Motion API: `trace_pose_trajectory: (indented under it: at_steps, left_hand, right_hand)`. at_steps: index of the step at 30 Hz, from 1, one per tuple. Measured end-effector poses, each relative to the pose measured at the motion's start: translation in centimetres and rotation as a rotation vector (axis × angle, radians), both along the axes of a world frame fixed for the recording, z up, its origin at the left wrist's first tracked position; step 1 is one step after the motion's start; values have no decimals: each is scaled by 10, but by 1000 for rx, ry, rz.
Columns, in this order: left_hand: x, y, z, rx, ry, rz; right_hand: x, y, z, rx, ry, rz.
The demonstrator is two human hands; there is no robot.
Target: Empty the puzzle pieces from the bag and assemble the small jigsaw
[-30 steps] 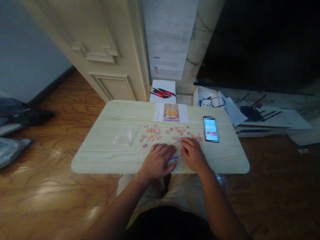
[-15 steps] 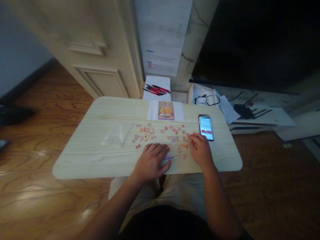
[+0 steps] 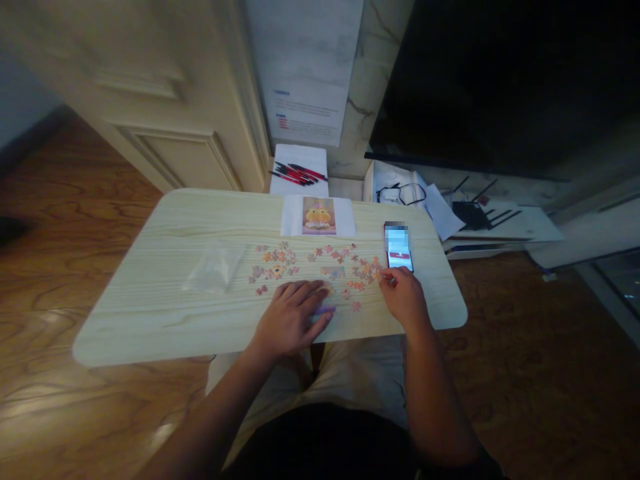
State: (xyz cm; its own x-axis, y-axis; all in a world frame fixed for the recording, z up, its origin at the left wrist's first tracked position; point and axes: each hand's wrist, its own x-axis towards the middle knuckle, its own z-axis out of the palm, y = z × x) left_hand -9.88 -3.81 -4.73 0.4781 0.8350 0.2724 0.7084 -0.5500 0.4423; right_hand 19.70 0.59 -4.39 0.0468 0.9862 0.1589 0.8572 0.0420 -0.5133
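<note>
Several small pink and orange jigsaw pieces [image 3: 320, 265] lie scattered across the middle of a pale wooden table [image 3: 150, 307]. My left hand [image 3: 293, 319] rests flat on the table with fingers stretched out, its tips touching a small joined purple strip of pieces [image 3: 326, 309]. My right hand [image 3: 403, 299] sits near the right end of the scatter, fingers pinched on one jigsaw piece [image 3: 385, 275]. A reference picture [image 3: 319, 216] of a yellow figure lies at the table's far edge.
A lit phone [image 3: 399, 247] lies just beyond my right hand. A crumpled clear plastic bag [image 3: 213, 269] lies left of the pieces. Pens [image 3: 297, 173], glasses [image 3: 400, 194] and papers [image 3: 493, 220] sit on the floor behind the table, by a door and dark screen.
My right hand has slid from beside the left hand out to the right toward the phone and pinched a piece. The left hand stays put. The camera has turned right.
</note>
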Motion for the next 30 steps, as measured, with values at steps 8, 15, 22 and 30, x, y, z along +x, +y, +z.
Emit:
trace_pose_trajectory:
  at_steps: [8,15,22,30]
  left_hand:
    - [-1,0,2,-21,-60,12]
    - [0,-1,0,-3,-39,17]
    - [1,-2,1,7,-44,26]
    - [1,-3,1,13,-59,22]
  right_hand:
    - [-13,-5,-5,-26,33,72]
    - [-14,-4,-9,-48,28,85]
    - [-15,-7,-7,-51,18,88]
    - [-17,-4,-6,-29,-11,122]
